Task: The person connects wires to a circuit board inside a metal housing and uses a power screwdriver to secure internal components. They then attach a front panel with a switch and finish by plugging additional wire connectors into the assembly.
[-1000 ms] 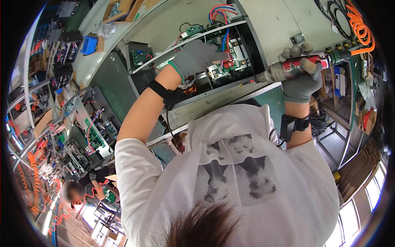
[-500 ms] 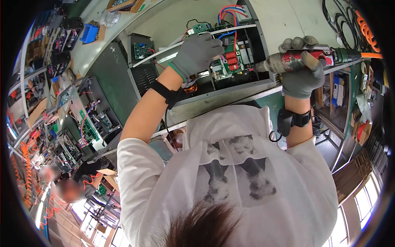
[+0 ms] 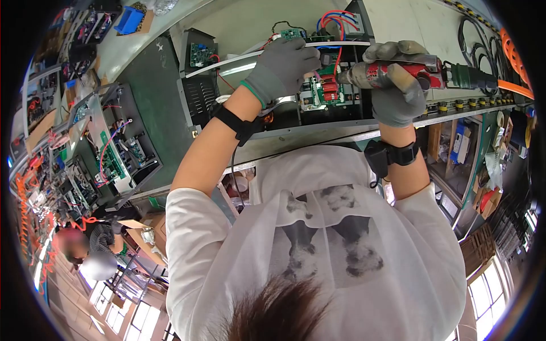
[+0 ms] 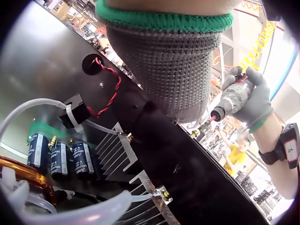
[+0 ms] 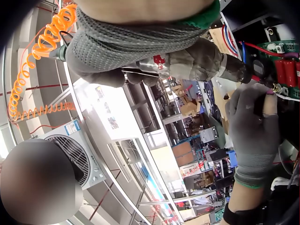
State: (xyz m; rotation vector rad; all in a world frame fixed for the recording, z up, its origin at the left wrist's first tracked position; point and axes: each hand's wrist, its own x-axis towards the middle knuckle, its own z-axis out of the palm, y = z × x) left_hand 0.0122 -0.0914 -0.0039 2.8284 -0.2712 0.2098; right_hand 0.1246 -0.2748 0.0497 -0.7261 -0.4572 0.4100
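Note:
My gloved left hand (image 3: 282, 67) is over the open black metal case (image 3: 196, 108), its fingers curled. In the right wrist view its thumb and forefinger meet at a small brass screw (image 5: 276, 87), which they pinch beside the driver's tip. My gloved right hand (image 3: 399, 94) grips a red and silver air screwdriver (image 3: 364, 75), held nearly level. Its red bit (image 5: 255, 78) points toward the left fingertips. Below them, a green circuit board (image 3: 310, 96) with red components (image 3: 330, 88) sits inside the case. In the left wrist view, the back of the glove hides the left fingertips.
Red and blue wires (image 3: 335, 23) rise behind the case. Orange coiled hose (image 3: 512, 54) and black cables (image 3: 478, 51) lie at the right. Another opened unit (image 3: 122, 142) stands at the left, near a blue bin (image 3: 129, 20). Metal heat-sink fins (image 4: 112, 154) and capacitors (image 4: 83, 159) fill the case.
The left fingers have lifted and curled from reaching down at the board. The right hand has brought the screwdriver leftward and forward, over the case, its tip close to the left fingers.

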